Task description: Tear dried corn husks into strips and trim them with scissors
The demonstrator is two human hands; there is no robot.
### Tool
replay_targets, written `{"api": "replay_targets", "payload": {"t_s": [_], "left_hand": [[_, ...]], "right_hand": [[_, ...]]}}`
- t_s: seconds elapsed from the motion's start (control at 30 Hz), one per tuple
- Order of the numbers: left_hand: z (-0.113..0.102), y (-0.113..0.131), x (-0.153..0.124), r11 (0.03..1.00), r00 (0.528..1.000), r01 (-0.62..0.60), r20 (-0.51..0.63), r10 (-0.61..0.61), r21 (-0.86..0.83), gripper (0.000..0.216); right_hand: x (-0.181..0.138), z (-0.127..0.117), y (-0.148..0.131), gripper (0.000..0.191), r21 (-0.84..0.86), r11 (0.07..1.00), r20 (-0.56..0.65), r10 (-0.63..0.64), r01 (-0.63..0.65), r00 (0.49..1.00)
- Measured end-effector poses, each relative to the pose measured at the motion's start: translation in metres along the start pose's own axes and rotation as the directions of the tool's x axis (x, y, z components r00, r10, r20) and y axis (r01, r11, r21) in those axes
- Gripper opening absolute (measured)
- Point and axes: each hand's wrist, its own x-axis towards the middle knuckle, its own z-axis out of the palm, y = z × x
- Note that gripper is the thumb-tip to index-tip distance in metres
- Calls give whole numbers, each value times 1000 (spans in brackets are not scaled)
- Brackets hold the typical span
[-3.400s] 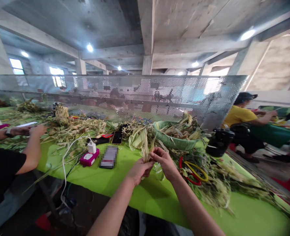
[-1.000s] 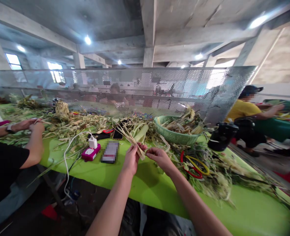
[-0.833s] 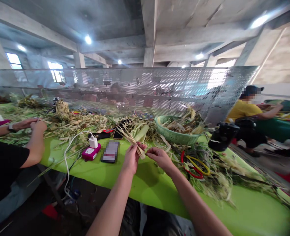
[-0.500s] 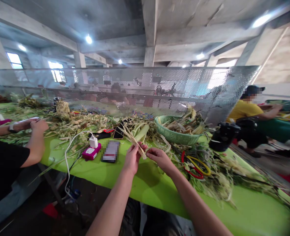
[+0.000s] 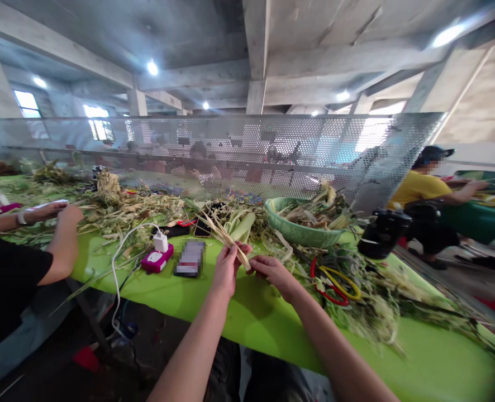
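A bundle of corn husks rises over the green table, its broad pale-green leaves and thin dry strips fanning up and away from me. My left hand is closed round the lower part of the bundle. At its near end, my right hand pinches with thumb and forefinger by the pale tip of the husks. What exactly lies between those right fingertips is too small to tell apart from the bundle.
A green basket of dry husks stands behind my right hand. Red and yellow handled tools lie in scraps at right. A phone and a magenta power socket lie left. A co-worker's arm reaches in at far left.
Both my hands stay almost in place on the husk bundle, with only tiny finger shifts. The co-worker's hands at left have moved slightly.
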Motion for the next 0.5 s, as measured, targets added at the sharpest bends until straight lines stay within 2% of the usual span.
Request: {"api": "replay_targets", "payload": {"t_s": [0.2, 0.5], "left_hand": [[0, 0, 0, 997, 1000, -14, -3, 15, 82, 32], [3, 1, -3, 980, 998, -26, 53, 15, 196, 26]], "right_hand": [[0, -1, -2, 24, 34, 998, -46, -43, 44, 998], [6, -1, 3, 16, -13, 1000, -171, -4, 1, 985]]}}
